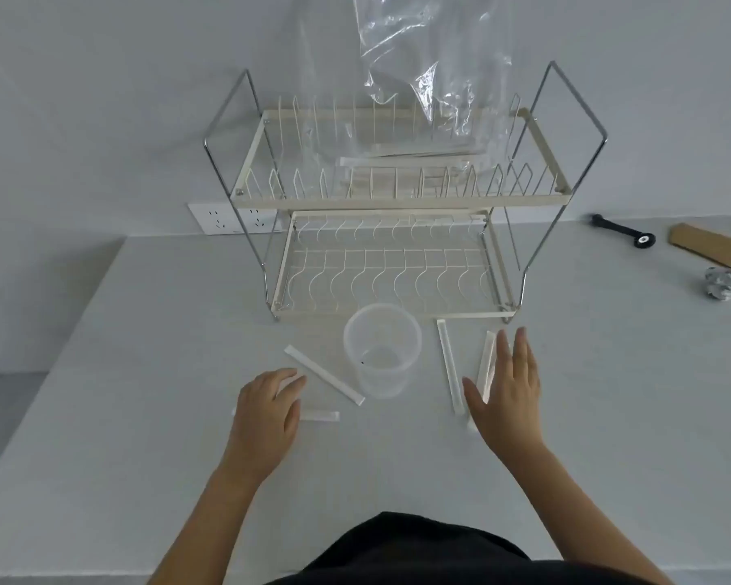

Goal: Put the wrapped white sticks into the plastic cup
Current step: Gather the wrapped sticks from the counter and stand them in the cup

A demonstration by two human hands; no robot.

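A clear plastic cup [381,349] stands upright and empty on the pale table, in front of the dish rack. Left of it a wrapped white stick [324,374] lies diagonally. Another stick [318,415] lies flat, partly under my left hand [264,413], whose fingers are curled over its left end. Right of the cup a stick [449,366] lies almost lengthwise. A further stick [485,361] is partly covered by my right hand [508,392], which hovers flat with fingers spread and holds nothing.
A two-tier white wire dish rack [397,196] stands behind the cup, its top tier holding a clear plastic bag [423,78] with more wrapped sticks. A black tool [623,232], cardboard piece [707,244] and crumpled foil [726,282] lie far right. A wall socket [224,219] is at left.
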